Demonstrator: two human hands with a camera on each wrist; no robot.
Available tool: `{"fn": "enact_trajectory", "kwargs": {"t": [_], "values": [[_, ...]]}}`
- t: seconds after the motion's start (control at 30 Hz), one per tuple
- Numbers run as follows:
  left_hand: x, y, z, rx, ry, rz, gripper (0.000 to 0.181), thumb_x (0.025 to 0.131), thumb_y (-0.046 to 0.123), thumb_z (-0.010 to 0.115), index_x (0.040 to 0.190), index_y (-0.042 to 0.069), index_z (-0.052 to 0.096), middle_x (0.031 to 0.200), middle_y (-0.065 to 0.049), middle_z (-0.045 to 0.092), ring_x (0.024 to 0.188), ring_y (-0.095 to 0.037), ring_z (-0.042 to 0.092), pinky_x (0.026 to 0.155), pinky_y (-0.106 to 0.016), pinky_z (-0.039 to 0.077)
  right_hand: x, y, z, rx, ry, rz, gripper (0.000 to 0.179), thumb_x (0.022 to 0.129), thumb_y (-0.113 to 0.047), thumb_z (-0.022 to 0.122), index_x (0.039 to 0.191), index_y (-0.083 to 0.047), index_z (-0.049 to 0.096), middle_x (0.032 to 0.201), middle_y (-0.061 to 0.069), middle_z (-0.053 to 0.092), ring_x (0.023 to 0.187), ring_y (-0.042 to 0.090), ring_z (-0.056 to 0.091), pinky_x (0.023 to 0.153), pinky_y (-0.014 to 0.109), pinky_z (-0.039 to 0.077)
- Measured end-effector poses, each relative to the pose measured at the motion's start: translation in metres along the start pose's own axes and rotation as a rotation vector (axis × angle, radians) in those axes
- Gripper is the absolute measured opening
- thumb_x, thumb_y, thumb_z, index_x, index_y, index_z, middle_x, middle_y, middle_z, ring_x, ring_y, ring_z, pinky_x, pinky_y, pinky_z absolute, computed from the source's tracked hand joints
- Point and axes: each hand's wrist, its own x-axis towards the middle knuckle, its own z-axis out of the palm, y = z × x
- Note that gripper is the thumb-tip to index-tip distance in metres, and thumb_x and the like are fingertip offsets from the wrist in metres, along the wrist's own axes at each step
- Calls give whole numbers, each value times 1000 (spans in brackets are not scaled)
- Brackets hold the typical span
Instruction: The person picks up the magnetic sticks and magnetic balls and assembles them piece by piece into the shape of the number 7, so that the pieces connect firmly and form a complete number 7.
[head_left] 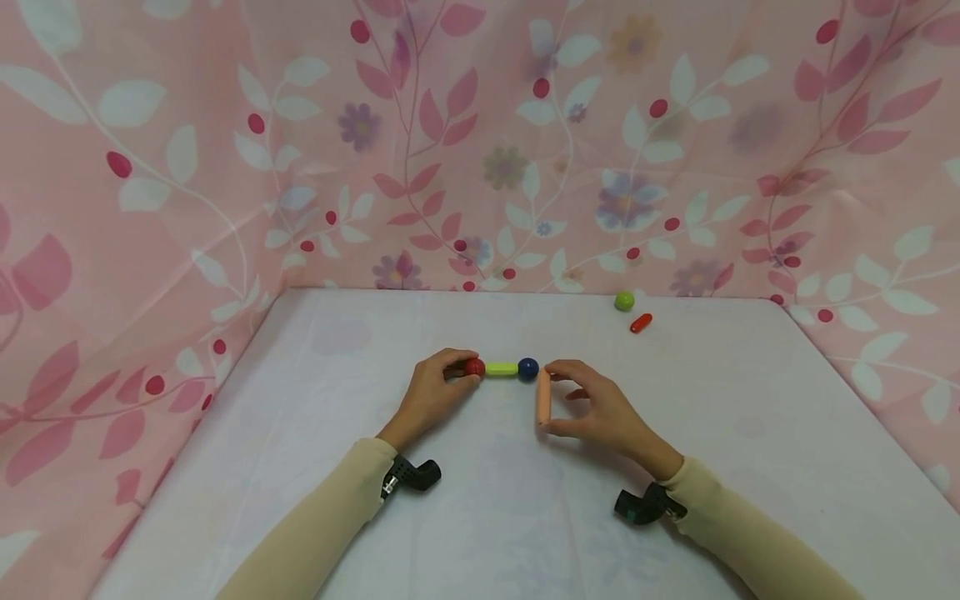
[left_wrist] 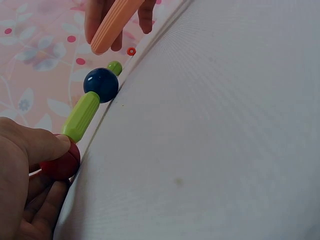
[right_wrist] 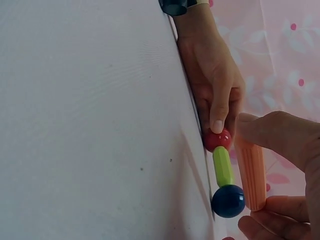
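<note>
My left hand pinches a red ball between thumb and fingers. A lime-green ribbed rod joins that ball to a dark blue ball, the three lying in a row across the table. With thumb at one end and fingers at the other, my right hand holds an orange ribbed rod. This rod stands lengthwise to me, just right of the blue ball. In the right wrist view the orange rod runs beside the green rod and the blue ball.
A green ball sits near the table's back edge, right of centre. Close in front of it lies a short red rod. Pink floral cloth hangs behind and at both sides of the white-covered table.
</note>
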Motion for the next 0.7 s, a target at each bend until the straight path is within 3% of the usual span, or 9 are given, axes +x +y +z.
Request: {"fn": "enact_trajectory", "kwargs": {"t": [0.7], "values": [[0, 2, 0, 17, 0, -6, 37, 95, 7, 77, 131, 4, 70, 123, -5, 68, 109, -17, 68, 98, -35, 55, 4, 0, 18, -109, -14, -3, 79, 74, -26, 98, 141, -7, 60, 142, 7, 56, 117, 28, 59, 87, 41, 60]]}}
